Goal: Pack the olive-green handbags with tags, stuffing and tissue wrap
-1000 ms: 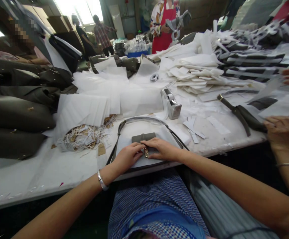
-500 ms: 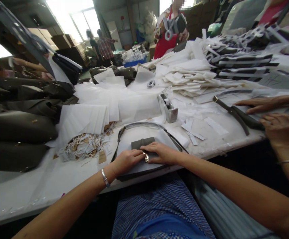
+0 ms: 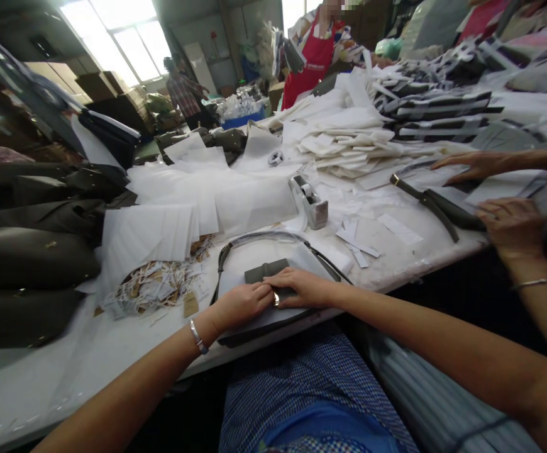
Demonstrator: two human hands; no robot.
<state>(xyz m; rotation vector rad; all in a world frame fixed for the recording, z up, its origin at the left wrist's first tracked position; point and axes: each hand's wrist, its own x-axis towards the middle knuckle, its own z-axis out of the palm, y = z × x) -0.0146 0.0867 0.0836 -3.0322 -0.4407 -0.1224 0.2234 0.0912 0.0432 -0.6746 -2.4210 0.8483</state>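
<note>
The olive-grey handbag in front of you lies flat at the near edge of the white worktable, and it looks likely to be light and pliable, its smooth, leather-like skin probably easier to crease or mark than to break. Both your hands rest on its middle: your left hand brings its fingertips to the small gold metal clasp, while your right hand lays its fingers over the grey-olive rectangular flap, thumb set apart below. You cannot tell from here whether either hand truly pinches anything, since the contact is hidden beneath the fingers. The clasp seems the stiff, slippery part, best taken between fingertips, with the flap steadied by its edges; to lift the whole, support the body from both sides. A thin, translucent white sheet spreads around the flap, and the slim strap, sheathed in greyish wrapping along its top, arches behind.
</note>
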